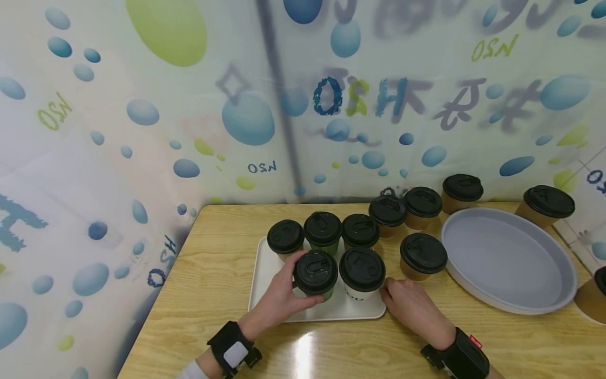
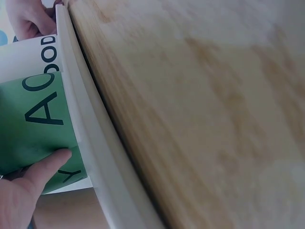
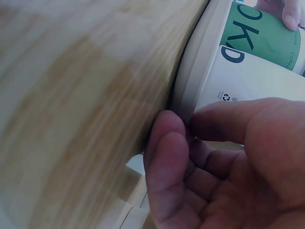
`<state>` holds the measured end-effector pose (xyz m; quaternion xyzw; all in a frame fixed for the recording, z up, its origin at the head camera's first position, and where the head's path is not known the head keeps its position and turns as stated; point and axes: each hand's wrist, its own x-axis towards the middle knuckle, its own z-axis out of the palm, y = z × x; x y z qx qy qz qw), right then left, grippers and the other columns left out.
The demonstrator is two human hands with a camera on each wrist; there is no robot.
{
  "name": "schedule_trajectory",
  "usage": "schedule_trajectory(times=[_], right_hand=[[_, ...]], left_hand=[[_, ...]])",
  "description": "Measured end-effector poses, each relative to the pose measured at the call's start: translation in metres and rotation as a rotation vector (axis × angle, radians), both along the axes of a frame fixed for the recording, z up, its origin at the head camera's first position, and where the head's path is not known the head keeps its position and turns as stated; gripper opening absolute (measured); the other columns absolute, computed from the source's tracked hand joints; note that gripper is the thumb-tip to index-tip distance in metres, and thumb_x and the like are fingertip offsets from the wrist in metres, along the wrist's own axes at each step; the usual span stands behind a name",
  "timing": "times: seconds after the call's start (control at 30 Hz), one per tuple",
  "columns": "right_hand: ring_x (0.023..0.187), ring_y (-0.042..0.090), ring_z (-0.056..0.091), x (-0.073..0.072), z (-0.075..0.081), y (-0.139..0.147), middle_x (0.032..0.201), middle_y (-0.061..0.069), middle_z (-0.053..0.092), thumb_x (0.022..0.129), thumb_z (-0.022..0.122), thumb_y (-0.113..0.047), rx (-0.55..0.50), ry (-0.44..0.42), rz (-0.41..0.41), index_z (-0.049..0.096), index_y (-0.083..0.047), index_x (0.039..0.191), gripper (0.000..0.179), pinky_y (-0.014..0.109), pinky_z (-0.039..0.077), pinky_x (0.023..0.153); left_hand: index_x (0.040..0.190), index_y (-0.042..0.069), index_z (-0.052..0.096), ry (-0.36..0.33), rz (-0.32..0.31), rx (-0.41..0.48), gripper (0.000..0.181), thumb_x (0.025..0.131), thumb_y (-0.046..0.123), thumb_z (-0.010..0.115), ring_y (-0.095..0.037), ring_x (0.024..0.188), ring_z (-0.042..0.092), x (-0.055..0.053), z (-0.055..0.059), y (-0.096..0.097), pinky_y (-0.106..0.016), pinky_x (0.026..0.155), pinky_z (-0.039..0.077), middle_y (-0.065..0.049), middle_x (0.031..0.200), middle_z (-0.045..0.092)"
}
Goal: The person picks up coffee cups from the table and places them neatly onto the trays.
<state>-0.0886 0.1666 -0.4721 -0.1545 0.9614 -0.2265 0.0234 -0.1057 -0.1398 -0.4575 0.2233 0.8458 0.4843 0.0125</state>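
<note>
Tray on the table is pinched at its near right corner by the right hand, while a green cup on it is gripped by the left hand. Were that corner raised, the unheld white cup could be toppled by the slope.

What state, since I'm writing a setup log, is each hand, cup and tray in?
Left hand: holding the front green paper cup
Right hand: gripping the near right corner of the white rectangular tray
Front green paper cup: upright, lidded
Rear green paper cup: upright, lidded
White paper cup: upright, lidded
Brown paper cups: upright, lidded; the rightmost partly out of frame
White rectangular tray: right way up, bearing cups
Round grey tray: right way up
</note>
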Motion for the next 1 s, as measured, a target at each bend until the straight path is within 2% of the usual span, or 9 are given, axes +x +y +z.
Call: schedule_trajectory(times=[0.43, 0.6, 0.73, 0.87, 0.93, 1.0], right_hand=[[0.051, 0.010, 0.037, 0.000, 0.001, 0.000, 0.059, -0.004, 0.038, 0.100, 0.063, -0.006, -0.014, 0.005, -0.002, 0.049, -0.016, 0.069, 0.035, 0.024, 0.026, 0.047], [0.051, 0.009, 0.035, 0.001, 0.003, 0.001, 0.059, -0.005, 0.035, 0.101, 0.062, -0.009, -0.032, -0.021, -0.003, 0.047, -0.017, 0.067, 0.038, 0.024, 0.024, 0.049], [0.051, 0.009, 0.031, 0.006, 0.016, 0.003, 0.059, -0.006, 0.033, 0.102, 0.062, -0.015, -0.039, -0.094, -0.017, 0.047, -0.018, 0.065, 0.040, 0.024, 0.023, 0.050], [0.051, 0.010, 0.036, 0.014, 0.038, 0.010, 0.060, -0.006, 0.038, 0.103, 0.063, -0.021, -0.053, -0.166, -0.057, 0.055, -0.017, 0.070, 0.034, 0.025, 0.026, 0.051], [0.053, 0.009, 0.040, 0.017, 0.047, 0.017, 0.063, -0.006, 0.043, 0.103, 0.063, -0.022, -0.065, -0.151, -0.073, 0.063, -0.016, 0.079, 0.026, 0.025, 0.030, 0.052], [0.056, 0.009, 0.043, 0.019, 0.056, 0.025, 0.065, -0.008, 0.049, 0.103, 0.065, -0.023, -0.072, -0.081, -0.094, 0.069, -0.015, 0.087, 0.019, 0.027, 0.034, 0.053]], left_hand=[[0.154, 0.012, 0.037, -0.009, 0.006, 0.015, 0.098, 0.075, 0.016, 0.095, -0.027, 0.133, 0.054, 0.001, -0.001, 0.000, -0.040, 0.091, 0.059, -0.006, 0.150, 0.050], [0.161, 0.010, 0.030, -0.010, 0.027, -0.007, 0.109, 0.075, 0.015, 0.096, -0.030, 0.138, 0.050, 0.004, -0.003, -0.001, -0.045, 0.096, 0.057, -0.013, 0.157, 0.044], [0.164, 0.010, 0.024, -0.005, 0.045, -0.017, 0.117, 0.073, 0.018, 0.097, -0.032, 0.142, 0.045, 0.007, -0.001, -0.002, -0.049, 0.098, 0.055, -0.015, 0.164, 0.035], [0.164, 0.008, 0.023, 0.011, 0.052, -0.004, 0.120, 0.071, 0.021, 0.098, -0.032, 0.143, 0.045, 0.010, 0.002, -0.006, -0.049, 0.101, 0.053, -0.015, 0.165, 0.034], [0.164, 0.008, 0.023, 0.027, 0.045, 0.007, 0.121, 0.071, 0.020, 0.098, -0.032, 0.142, 0.046, 0.010, 0.002, -0.008, -0.048, 0.102, 0.053, -0.016, 0.163, 0.037], [0.164, 0.007, 0.024, 0.051, 0.032, 0.017, 0.119, 0.071, 0.020, 0.098, -0.033, 0.141, 0.048, 0.011, 0.002, -0.011, -0.048, 0.102, 0.053, -0.017, 0.161, 0.039]])
